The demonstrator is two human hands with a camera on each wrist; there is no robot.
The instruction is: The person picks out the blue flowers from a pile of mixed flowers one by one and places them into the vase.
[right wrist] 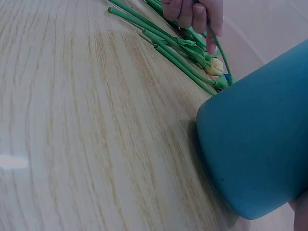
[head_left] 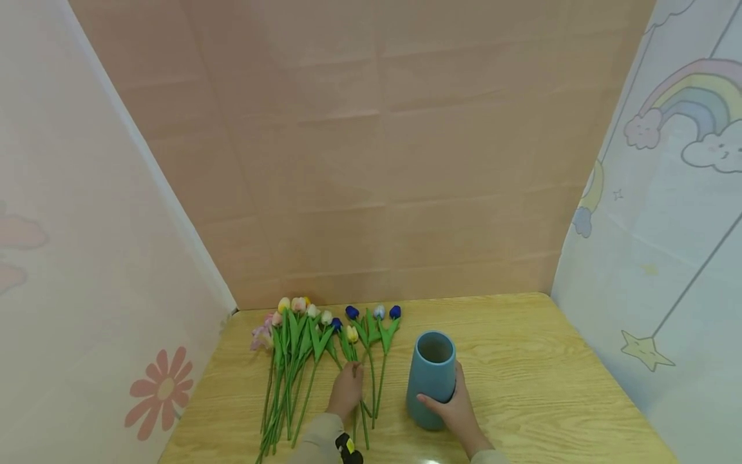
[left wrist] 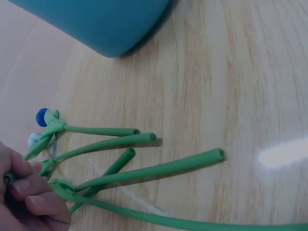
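Left hand (head_left: 346, 388) pinching a stem among the flowers (head_left: 298, 305), right hand (head_left: 456, 412) wrapped around the lower body of the vase (head_left: 430, 383), a person works with hands apart in the head view; the vase stands on the table (head_left: 539, 367), right of the flowers. In the left wrist view, curled fingers hold the light, likely bendable stem (left wrist: 8, 178), best pinched mid-length. Right wrist view: the vase looks rigid, smooth, possibly slippery and breakable, best gripped around its body.
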